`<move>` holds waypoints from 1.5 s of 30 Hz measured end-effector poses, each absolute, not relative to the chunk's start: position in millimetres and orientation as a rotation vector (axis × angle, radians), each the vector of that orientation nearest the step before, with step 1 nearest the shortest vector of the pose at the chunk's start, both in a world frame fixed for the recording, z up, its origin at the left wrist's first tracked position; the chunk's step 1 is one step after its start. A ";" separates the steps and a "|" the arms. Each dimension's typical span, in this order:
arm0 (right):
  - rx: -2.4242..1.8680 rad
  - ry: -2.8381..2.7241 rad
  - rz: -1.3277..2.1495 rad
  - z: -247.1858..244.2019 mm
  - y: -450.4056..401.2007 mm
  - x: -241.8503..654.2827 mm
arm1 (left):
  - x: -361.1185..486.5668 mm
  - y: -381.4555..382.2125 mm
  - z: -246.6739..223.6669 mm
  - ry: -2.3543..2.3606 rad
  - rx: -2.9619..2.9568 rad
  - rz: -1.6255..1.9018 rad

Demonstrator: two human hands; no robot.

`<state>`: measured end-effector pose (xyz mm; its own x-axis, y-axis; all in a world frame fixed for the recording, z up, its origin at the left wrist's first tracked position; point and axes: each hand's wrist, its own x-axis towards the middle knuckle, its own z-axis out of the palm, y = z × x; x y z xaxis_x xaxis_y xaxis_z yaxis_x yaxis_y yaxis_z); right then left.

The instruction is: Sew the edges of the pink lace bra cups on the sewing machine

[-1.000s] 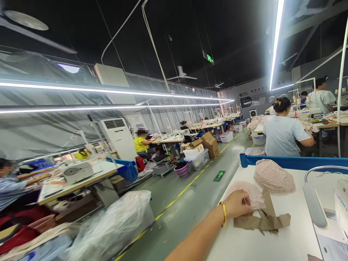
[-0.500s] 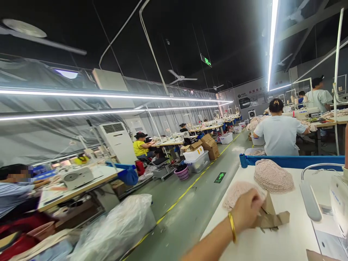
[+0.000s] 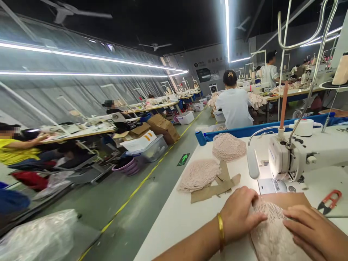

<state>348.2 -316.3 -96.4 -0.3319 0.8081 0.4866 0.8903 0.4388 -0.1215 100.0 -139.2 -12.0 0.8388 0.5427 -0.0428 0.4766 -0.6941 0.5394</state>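
Note:
A pale pink lace piece (image 3: 274, 235) lies over brown paper (image 3: 289, 198) on the white sewing table in front of me. My left hand (image 3: 240, 214) is at its left edge, fingers curled and thumb on the lace, gripping it. Stretched out across the lace's right side are the fingers of my right hand (image 3: 312, 226); they press it lightly from above. Just beyond both hands is the sewing machine (image 3: 285, 159) with its lit needle area. Red-handled thread snips (image 3: 330, 201) rest to the right.
Two lace stacks, a nearer one (image 3: 199, 174) and a farther one (image 3: 230, 146), sit at the table's left side. Brown paper strips (image 3: 214, 188) lie by the nearer stack. A blue thread spool (image 3: 200, 138) stands at the far corner. Ahead sits a co-worker (image 3: 234, 105).
My left hand has left the brown paper strips and moved back toward me onto the lace. My right hand has come into view on the lace. The view has turned right and down.

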 end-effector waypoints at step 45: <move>-1.560 -2.154 -0.161 -64.5 -339.5 333.3 | 83.3 -171.8 -2.8 0.162 2.558 0.513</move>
<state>333.3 -339.5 -64.5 -0.2408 0.8661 0.4381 0.9215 0.3458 -0.1770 83.3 -171.8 -2.8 0.9212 0.2115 0.3266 0.0141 -0.8570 0.5152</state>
